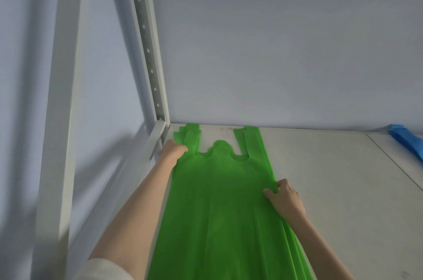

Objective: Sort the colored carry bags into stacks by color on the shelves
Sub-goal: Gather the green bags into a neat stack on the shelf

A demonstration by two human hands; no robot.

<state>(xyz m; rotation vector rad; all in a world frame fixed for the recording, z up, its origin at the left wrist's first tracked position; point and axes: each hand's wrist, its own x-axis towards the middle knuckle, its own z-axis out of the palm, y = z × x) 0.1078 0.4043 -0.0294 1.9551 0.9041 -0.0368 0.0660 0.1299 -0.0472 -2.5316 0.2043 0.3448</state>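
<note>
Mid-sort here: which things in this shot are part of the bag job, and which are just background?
In the job:
green bags, stacked flat on the shelf
left hand, gripping their left edge
right hand, pinching their right edge
blue bags, far right
shelf board

Just there:
perforated upright post
wall

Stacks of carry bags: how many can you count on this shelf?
2: the green stack at the left, held by both hands; the blue stack at the far right, partly out of view.

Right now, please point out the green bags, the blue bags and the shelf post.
green bags point(219, 199), head view, middle of top bag
blue bags point(406, 141), head view, folded edge
shelf post point(146, 46), head view, perforated face
</note>
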